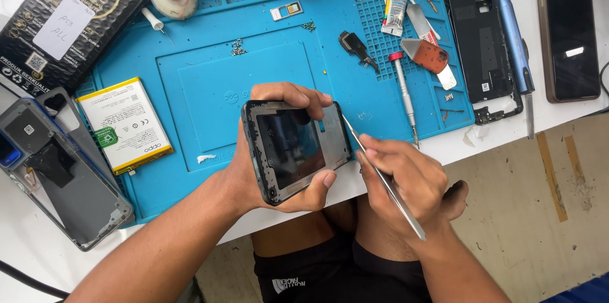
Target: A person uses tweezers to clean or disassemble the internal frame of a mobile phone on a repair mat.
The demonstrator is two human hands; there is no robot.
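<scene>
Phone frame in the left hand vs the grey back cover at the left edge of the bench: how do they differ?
The phone frame is held up off the mat in the left hand; the grey back cover lies flat on the bench, untouched. The frame is dark with a glossy panel in its middle; the cover is light grey with its inner side up. The right hand holds tweezers with the tip at the frame's edge; nothing works on the cover. Both are bare, opened phone parts.

The left hand (pixel 266 151) is curling its fingers and thumb firmly around what it is holding, forearm angling up from the lower left; the right hand (pixel 406 179) is pinching closed in a pen-like grip, wrist bending inward, forearm rising from the lower right
</scene>
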